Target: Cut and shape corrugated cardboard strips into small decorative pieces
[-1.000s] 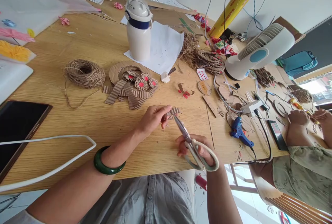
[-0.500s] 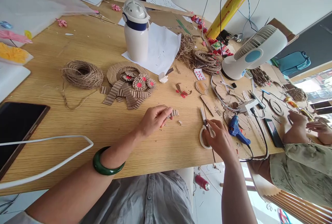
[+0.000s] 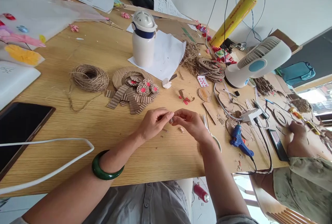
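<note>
My left hand (image 3: 155, 123) and my right hand (image 3: 190, 123) meet fingertip to fingertip above the table, both pinched on a small piece mostly hidden by the fingers. Beyond my left hand lies a cardboard wreath (image 3: 118, 78) with corrugated strips and round flowers (image 3: 143, 89) with red centres. Scissors (image 3: 205, 122) and a roll of tape (image 3: 217, 143) lie partly behind my right forearm. A small cardboard sprig with red bits (image 3: 186, 101) rests just past my fingertips.
Left: twine coil (image 3: 90, 78), phone (image 3: 23, 127), white cable (image 3: 64, 140). Behind: white bottle (image 3: 143, 44) on paper. Right: blue glue gun (image 3: 240, 140), power strip (image 3: 251, 114), fan (image 3: 259, 61), yellow roll (image 3: 233, 19), and another person's hand (image 3: 297, 135).
My right hand has left the scissors and come across to my left hand, closing at its fingertips. The corrugated strip that stuck out there is now mostly hidden. The view has shifted slightly.
</note>
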